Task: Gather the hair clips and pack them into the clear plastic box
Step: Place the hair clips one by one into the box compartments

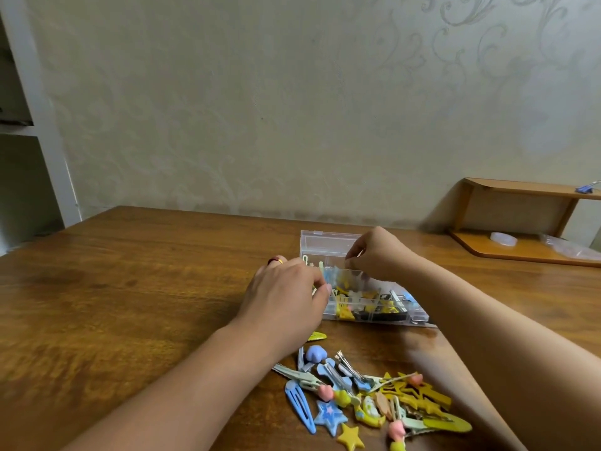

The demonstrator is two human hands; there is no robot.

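Already both hands worked at the clear plastic box (364, 288) on the desk (146, 288): left hand (286, 294) fingers curled at its edge, right hand (377, 252) pinching inside, contents unclear. Loose hair clips (367, 398) lay nearer; a forearm might scatter them.

A clear plastic box (374, 307) sits open at centre right of the frame on the wooden table, its transparent lid (325, 244) standing up at the far side. Thin dividers split the inside into compartments, already holding yellow, black, white and pale blue clips. A loose heap of hair clips (370, 398) lies at lower centre, just nearer than the box: a long blue snap clip (300, 406) at its left edge, a blue star clip (330, 416), a yellow star clip (351, 437), silver alligator clips and several yellow pieces, many overlapping. 1 yellow snap clip (317, 336) lies apart between heap and box.
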